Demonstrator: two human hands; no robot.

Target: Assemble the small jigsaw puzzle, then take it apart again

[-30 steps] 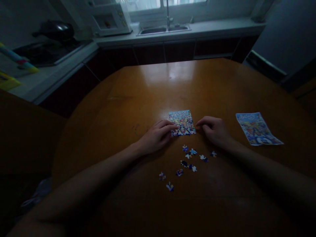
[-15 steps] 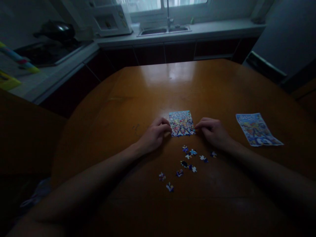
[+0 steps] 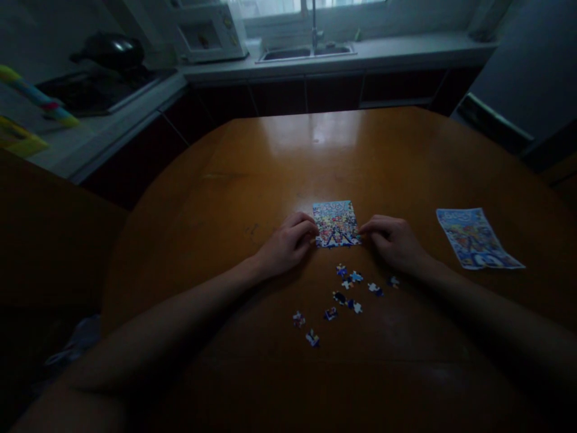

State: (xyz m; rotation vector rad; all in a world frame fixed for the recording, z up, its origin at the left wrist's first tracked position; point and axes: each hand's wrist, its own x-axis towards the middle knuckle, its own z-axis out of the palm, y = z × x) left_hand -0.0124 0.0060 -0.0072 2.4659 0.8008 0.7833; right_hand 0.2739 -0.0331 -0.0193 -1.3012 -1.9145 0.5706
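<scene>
A partly assembled jigsaw puzzle (image 3: 336,224) with a colourful cartoon picture lies flat on the wooden table, its lower edge uneven with tabs. My left hand (image 3: 292,243) has its fingers bent and closed at the puzzle's left edge. On the opposite edge, the thumb and fingers of my right hand (image 3: 391,240) pinch near the lower right corner. Several loose puzzle pieces (image 3: 356,276) are scattered below the puzzle, between my forearms. One piece (image 3: 393,282) sits close to my right wrist. The fingertips' exact grip is too dark to make out.
A creased picture sheet (image 3: 478,237) lies on the table (image 3: 252,156) to the right. Beyond the table, a counter carries a sink (image 3: 286,55), a white microwave (image 3: 210,36) and, at left, a dark wok (image 3: 112,51) on the stove.
The whole view has shifted slightly, so everything appears a little farther right. Both hands stay at the puzzle's sides, and the loose pieces lie as before.
</scene>
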